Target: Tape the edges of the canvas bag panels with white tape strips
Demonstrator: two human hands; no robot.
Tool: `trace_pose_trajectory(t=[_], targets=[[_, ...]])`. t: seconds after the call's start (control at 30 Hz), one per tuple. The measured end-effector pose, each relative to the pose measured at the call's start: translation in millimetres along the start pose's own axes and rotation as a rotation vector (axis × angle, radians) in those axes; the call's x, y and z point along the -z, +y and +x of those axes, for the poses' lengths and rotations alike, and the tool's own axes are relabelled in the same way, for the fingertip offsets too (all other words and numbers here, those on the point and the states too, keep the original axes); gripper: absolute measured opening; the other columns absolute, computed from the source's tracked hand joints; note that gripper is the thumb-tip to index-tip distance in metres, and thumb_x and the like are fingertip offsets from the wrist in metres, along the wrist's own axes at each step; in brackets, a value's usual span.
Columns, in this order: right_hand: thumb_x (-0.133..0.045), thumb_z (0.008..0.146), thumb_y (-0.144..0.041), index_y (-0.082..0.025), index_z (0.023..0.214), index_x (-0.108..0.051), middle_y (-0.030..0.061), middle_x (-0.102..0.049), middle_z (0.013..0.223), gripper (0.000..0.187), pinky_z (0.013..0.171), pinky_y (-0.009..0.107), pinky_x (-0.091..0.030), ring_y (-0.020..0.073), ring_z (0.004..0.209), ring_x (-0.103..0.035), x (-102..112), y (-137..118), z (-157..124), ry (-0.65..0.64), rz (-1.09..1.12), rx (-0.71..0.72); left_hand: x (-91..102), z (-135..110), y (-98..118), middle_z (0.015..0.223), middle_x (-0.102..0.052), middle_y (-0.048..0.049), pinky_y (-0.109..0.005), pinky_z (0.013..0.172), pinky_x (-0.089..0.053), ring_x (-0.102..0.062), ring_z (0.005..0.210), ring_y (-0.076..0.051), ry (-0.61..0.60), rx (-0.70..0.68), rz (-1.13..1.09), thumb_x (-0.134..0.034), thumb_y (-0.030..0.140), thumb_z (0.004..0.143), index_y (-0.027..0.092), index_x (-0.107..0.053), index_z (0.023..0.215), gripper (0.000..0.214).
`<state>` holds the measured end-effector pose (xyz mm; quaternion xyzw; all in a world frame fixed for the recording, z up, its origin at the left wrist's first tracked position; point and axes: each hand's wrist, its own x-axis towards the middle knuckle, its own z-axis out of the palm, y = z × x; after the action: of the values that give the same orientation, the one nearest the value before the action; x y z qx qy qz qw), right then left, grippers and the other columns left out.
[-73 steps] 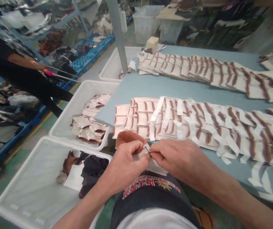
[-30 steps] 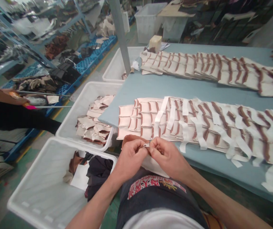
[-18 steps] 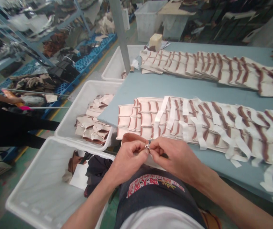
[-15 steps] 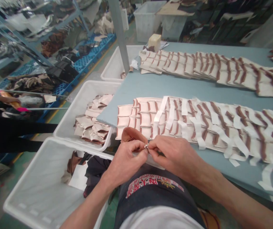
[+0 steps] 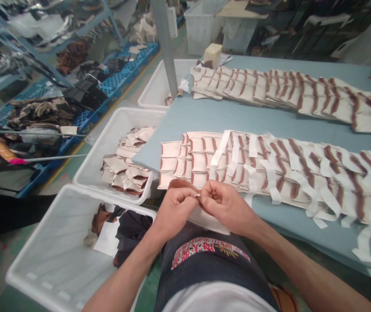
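My left hand (image 5: 176,213) and my right hand (image 5: 228,209) meet at the table's near edge, thumbs and fingertips pinched close together. Between them is a piece of brown and cream leather-like material (image 5: 209,222), gripped along its edge. Its brown side curls up behind my left fingers, and the cream side hangs below my right hand. A small pale bit shows at the fingertips, too small to name. Just beyond my hands lie overlapping rows of cream pieces with brown edges (image 5: 201,160), with white strips (image 5: 219,151) across several of them.
The blue-grey table (image 5: 237,119) carries another long row of cream and brown pieces (image 5: 269,89) and a yellowish block (image 5: 213,54). White bins (image 5: 47,247) with material stand left, beside a metal post (image 5: 166,47). A person's hand holds an orange-handled rod (image 5: 1,149) at far left.
My right fingers have curled in tighter and turned at the pinch, and more of the cream side shows. At left, the person with the rod has shifted left and the rod has dropped slightly.
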<state>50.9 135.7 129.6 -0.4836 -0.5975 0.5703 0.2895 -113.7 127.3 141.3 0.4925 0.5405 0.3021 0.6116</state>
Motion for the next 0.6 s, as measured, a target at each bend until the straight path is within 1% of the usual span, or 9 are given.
trace_pose_trajectory(t=[0.03,0.1,0.17,0.23,0.3,0.4,0.5,0.6], targets=[[-0.051,0.079,-0.031,-0.022,0.069,-0.048,-0.0050,-0.049,0.057,0.013,0.047,0.022,-0.030,0.0100,0.051,-0.040,-2,1,0,-0.018,0.100,-0.061,-0.7,1,-6,0.060,-0.043,0.0029,-0.025,0.054,-0.027,-0.035,0.057,-0.011,-0.014,0.018,-0.036,-0.050,0.031,0.071,0.018,-0.050,0.055,0.020],[-0.051,0.077,-0.033,-0.022,0.068,-0.047,-0.0058,-0.047,0.057,0.015,0.047,0.022,-0.029,0.0093,0.051,-0.038,-4,3,0,-0.056,0.197,-0.139,-1.0,1,-16,0.062,-0.045,0.0018,-0.025,0.053,-0.029,-0.037,0.055,-0.011,-0.052,0.062,-0.103,-0.048,0.034,0.072,0.018,-0.052,0.059,0.021],[-0.053,0.076,-0.034,-0.021,0.068,-0.047,-0.0059,-0.046,0.057,0.016,0.048,0.022,-0.028,0.0089,0.052,-0.037,-3,3,-2,-0.072,0.206,-0.167,0.6,-1,-24,0.060,-0.046,0.0019,-0.025,0.053,-0.029,-0.036,0.054,-0.011,-0.091,0.095,-0.133,-0.049,0.035,0.074,0.017,-0.055,0.063,0.022],[-0.054,0.077,-0.034,-0.021,0.068,-0.048,-0.0062,-0.046,0.057,0.017,0.048,0.022,-0.027,0.0089,0.052,-0.036,-3,3,-5,-0.077,0.207,-0.172,3.7,-2,-27,0.058,-0.046,0.0024,-0.025,0.053,-0.028,-0.035,0.053,-0.011,-0.118,0.097,-0.129,-0.052,0.035,0.075,0.015,-0.059,0.066,0.023],[-0.056,0.078,-0.034,-0.021,0.069,-0.049,-0.0064,-0.045,0.058,0.017,0.048,0.022,-0.027,0.0090,0.053,-0.036,-3,2,-8,-0.074,0.201,-0.166,7.2,-4,-25,0.060,-0.048,0.0020,-0.025,0.055,-0.028,-0.037,0.056,-0.012,-0.133,0.070,-0.102,-0.056,0.035,0.076,0.015,-0.061,0.067,0.023],[-0.057,0.080,-0.033,-0.020,0.071,-0.051,-0.0062,-0.045,0.059,0.017,0.049,0.022,-0.029,0.0093,0.054,-0.037,-5,3,-11,-0.057,0.147,-0.152,11.9,-5,-16,0.065,-0.049,0.0007,-0.026,0.061,-0.031,-0.042,0.065,-0.014,-0.140,0.011,-0.038,-0.058,0.036,0.079,0.016,-0.058,0.061,0.027],[-0.056,0.081,-0.032,-0.020,0.072,-0.052,-0.0054,-0.047,0.061,0.016,0.050,0.022,-0.031,0.0099,0.056,-0.040,-7,4,-11,-0.049,0.081,-0.122,16.0,-7,-7,0.066,-0.047,0.0011,-0.026,0.063,-0.031,-0.041,0.068,-0.014,-0.153,-0.027,0.049,-0.055,0.031,0.080,0.017,-0.052,0.057,0.026],[-0.054,0.083,-0.030,-0.020,0.073,-0.053,-0.0040,-0.052,0.064,0.014,0.053,0.023,-0.035,0.0108,0.058,-0.044,-7,4,-10,-0.037,0.015,-0.064,19.3,-9,-1,0.066,-0.047,0.0021,-0.026,0.061,-0.031,-0.041,0.065,-0.013,-0.181,-0.033,0.103,-0.051,0.026,0.080,0.017,-0.055,0.063,0.020]])
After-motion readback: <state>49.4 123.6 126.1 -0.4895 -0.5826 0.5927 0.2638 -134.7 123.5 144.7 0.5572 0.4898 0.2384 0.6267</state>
